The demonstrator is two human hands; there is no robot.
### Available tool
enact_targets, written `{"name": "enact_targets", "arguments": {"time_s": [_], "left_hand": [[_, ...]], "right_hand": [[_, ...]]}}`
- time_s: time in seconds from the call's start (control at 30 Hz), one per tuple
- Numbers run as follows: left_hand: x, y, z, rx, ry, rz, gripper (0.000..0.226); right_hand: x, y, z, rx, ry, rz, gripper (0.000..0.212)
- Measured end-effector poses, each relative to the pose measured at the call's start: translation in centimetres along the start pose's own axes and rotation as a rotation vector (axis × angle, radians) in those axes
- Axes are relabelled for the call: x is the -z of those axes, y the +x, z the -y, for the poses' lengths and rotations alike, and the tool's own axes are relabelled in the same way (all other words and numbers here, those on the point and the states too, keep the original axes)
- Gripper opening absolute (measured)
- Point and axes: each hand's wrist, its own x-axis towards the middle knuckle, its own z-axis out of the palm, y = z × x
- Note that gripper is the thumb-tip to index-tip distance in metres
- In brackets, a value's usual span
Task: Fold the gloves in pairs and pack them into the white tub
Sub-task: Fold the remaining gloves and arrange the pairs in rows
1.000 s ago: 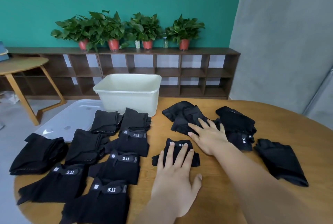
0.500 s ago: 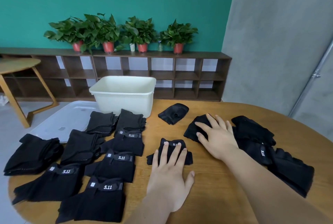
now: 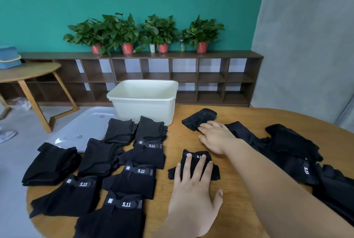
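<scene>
The left hand (image 3: pixel 193 186) lies flat, fingers spread, on a glove (image 3: pixel 196 154) near the table (image 3: pixel 157 218) edge, likely pinning it so its mate can be laid on top. To the left, folded pairs (image 3: pixel 138 172) sit in rows, seemingly staged for packing. Further out, the right hand (image 3: pixel 216 138) reaches with straight fingers touching a second glove (image 3: pixel 199 119), probably to drag it back. Loose gloves (image 3: pixel 287 142) lie heaped beside that arm. Beyond stands the tub (image 3: pixel 143 109); no glove shows inside.
</scene>
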Motion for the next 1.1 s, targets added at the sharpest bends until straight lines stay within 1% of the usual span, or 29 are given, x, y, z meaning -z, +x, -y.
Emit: {"name": "enact_targets", "arguments": {"time_s": [0.07,0.13,0.17,0.27,0.33,0.37,0.43,0.5,0.53,0.57,0.63,0.67,0.7,0.73,0.8,0.9,0.97,1.0,1.07,1.1], "left_hand": [[0.0,-0.1,0.1,0.003,-0.010,0.012,0.073],[0.4,-0.2,0.2,-0.009,-0.017,-0.002,0.075],[0.6,-0.2,0.2,-0.014,-0.020,0.023,0.076],[1.7,-0.3,0.0,-0.004,-0.010,0.112,0.078],[2.0,-0.4,0.0,0.002,0.013,0.140,0.078],[2.0,-0.4,0.0,0.003,0.022,0.151,0.078],[2.0,-0.4,-0.1,0.000,0.033,0.163,0.079],[2.0,-0.4,0.0,0.002,0.033,0.168,0.079],[2.0,-0.5,0.0,0.002,0.034,0.168,0.079],[2.1,-0.5,-0.1,0.002,0.039,0.165,0.079],[2.4,-0.6,-0.3,-0.003,0.057,0.156,0.079],[2.6,-0.7,-0.4,-0.006,0.062,0.153,0.078],[2.7,-0.8,-0.5,-0.008,0.065,0.151,0.078],[2.8,-0.8,-0.6,-0.011,0.071,0.148,0.078],[2.9,-0.9,-0.7,-0.015,0.092,0.151,0.079],[2.9,-0.5,-0.8,0.001,0.080,0.207,0.078],[3.0,0.0,-0.7,0.007,0.079,0.248,0.078],[3.1,0.4,-0.6,0.008,0.082,0.265,0.078],[3.2,1.2,-0.2,0.009,0.076,0.300,0.077],[3.3,1.7,0.0,0.008,0.071,0.317,0.076]], "right_hand": [[1.2,-0.6,-0.3,-0.019,0.065,-0.109,0.055],[2.9,-1.2,-1.1,-0.079,0.240,-0.227,0.051],[3.9,-1.7,-1.6,-0.108,0.347,-0.271,0.050],[7.2,-3.5,-3.6,-0.183,0.603,-0.362,0.047],[9.0,-5.1,-4.6,-0.208,0.664,-0.419,0.047],[9.6,-6.0,-4.9,-0.203,0.653,-0.459,0.047],[10.3,-8.0,-4.8,-0.171,0.553,-0.562,0.047],[10.0,-10.4,-4.0,-0.108,0.348,-0.664,0.048],[9.4,-11.7,-3.4,-0.083,0.203,-0.679,0.048],[8.4,-12.8,-2.8,-0.070,0.062,-0.636,0.049],[5.3,-14.4,-1.6,-0.082,-0.105,-0.403,0.050],[3.5,-15.0,-1.2,-0.102,-0.127,-0.264,0.052],[1.8,-15.6,-0.9,-0.127,-0.118,-0.159,0.054],[0.2,-16.1,-0.8,-0.149,-0.091,-0.123,0.055],[-2.1,-16.9,-0.4,-0.188,-0.046,-0.183,0.059],[-4.1,-17.6,-0.2,-0.224,-0.040,-0.250,0.068],[-4.5,-17.6,-0.1,-0.251,-0.031,-0.277,0.066],[-4.3,-17.5,-0.1,-0.255,-0.066,-0.308,0.064],[-3.5,-16.8,0.2,-0.232,-0.133,-0.359,0.060],[-3.2,-16.4,0.3,-0.222,-0.126,-0.377,0.059]]}}
